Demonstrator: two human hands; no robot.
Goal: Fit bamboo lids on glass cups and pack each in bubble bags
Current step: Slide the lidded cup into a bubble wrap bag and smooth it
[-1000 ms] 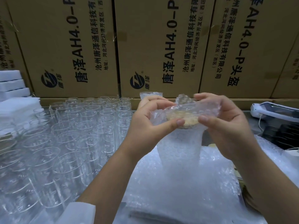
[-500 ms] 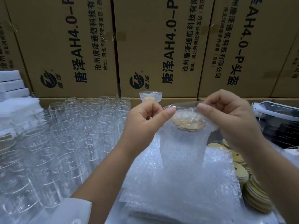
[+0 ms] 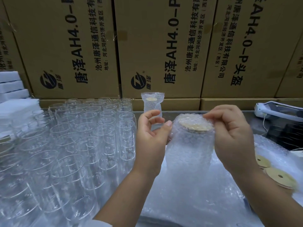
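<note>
A glass cup in a bubble bag [image 3: 188, 154] stands upright on a pile of flat bubble bags [image 3: 188, 202]. Its bamboo lid [image 3: 195, 126] shows through the wrap folded over the top. My right hand [image 3: 232, 138] pinches the bag's folded flap at the far rim of the lid. My left hand [image 3: 150, 138] is beside the cup, its thumb pressing the bag's upper left side and its fingers loosely curled, off the bag. A packed cup [image 3: 152, 104] stands behind, by the boxes.
Several empty glass cups [image 3: 82, 136] crowd the left half of the table. Loose bamboo lids [image 3: 280, 177] lie stacked at the right. Cardboard boxes [image 3: 157, 46] wall the back. White foam blocks [image 3: 11, 89] sit far left, and a white device [image 3: 278, 110] far right.
The bag's open mouth has been folded down over the lid. My left fingers let go of the bag's top and only the thumb stays against it. The cup sits lower.
</note>
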